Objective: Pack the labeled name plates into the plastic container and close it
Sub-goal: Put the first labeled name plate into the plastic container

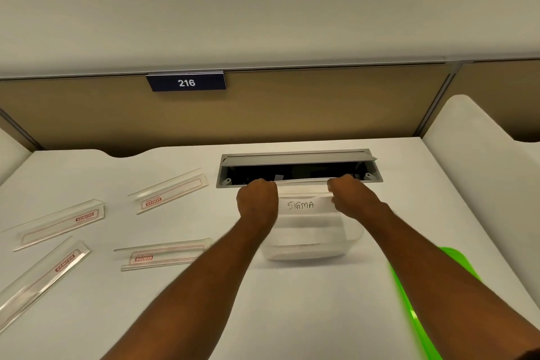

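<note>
A clear name plate with a white label reading "SIGMA" (302, 204) is held over the clear plastic container (309, 245) on the white desk. My left hand (257, 201) grips the plate's left end and my right hand (350, 197) grips its right end, both fists closed. Several more clear name plates lie flat on the desk to the left, among them one (168, 191) at the back, one (60, 223) further left, one (163, 254) in front and one (43, 280) at the near left. A bright green lid (415, 307) lies at the right, partly under my right forearm.
An open cable tray (298, 168) with a grey flap is set into the desk just behind my hands. A tan partition with a dark "216" sign (186, 82) stands at the back. White curved side panels border the desk left and right.
</note>
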